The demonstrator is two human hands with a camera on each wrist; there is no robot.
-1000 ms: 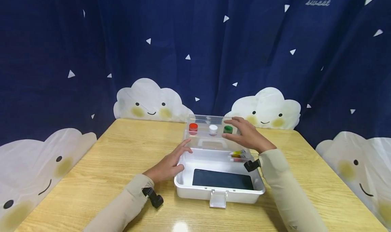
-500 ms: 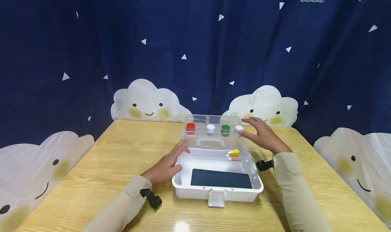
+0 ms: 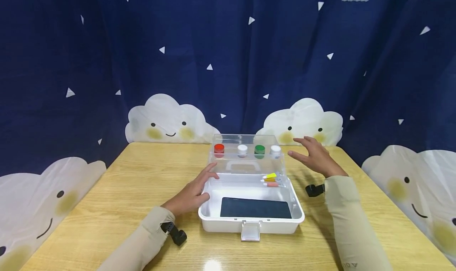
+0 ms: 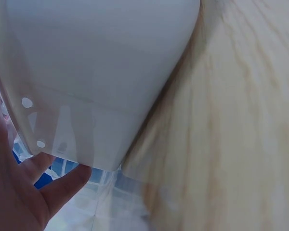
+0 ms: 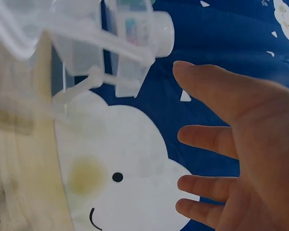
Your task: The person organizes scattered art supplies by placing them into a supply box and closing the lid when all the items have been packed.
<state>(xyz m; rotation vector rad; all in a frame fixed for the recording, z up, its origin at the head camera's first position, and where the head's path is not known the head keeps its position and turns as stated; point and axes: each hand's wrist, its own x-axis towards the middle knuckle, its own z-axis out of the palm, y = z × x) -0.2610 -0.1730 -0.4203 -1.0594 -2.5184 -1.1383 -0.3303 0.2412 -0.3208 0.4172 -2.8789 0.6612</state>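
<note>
A white storage box (image 3: 221, 225) stands opened out on the table, with clear trays (image 3: 230, 155) raised at its back. My left hand (image 3: 190, 193) rests against the box's left side, fingers spread; in the left wrist view two fingertips touch the white wall (image 4: 86, 96). On the upper tray are jars with a red lid (image 3: 219, 148), a green lid (image 3: 259, 149) and white lids, the rightmost a white-lidded jar (image 3: 275, 151). My right hand (image 3: 317, 158) hovers to the right of that jar, fingers apart and holding nothing. The right wrist view shows a gap between thumb and jar (image 5: 164, 33).
Small yellow, orange and pink tubes or pens (image 3: 271, 184) lie on the lower tray's right. A dark flat panel (image 3: 254, 208) covers part of the box floor. A clear latch (image 3: 251, 231) hangs at the front. Behind the wooden table (image 3: 160, 160) hangs a blue curtain (image 3: 192, 33).
My right hand has moved right, away from the green-lidded jar and past the rightmost white-lidded jar, which now shows fully. My left hand stays at the box.
</note>
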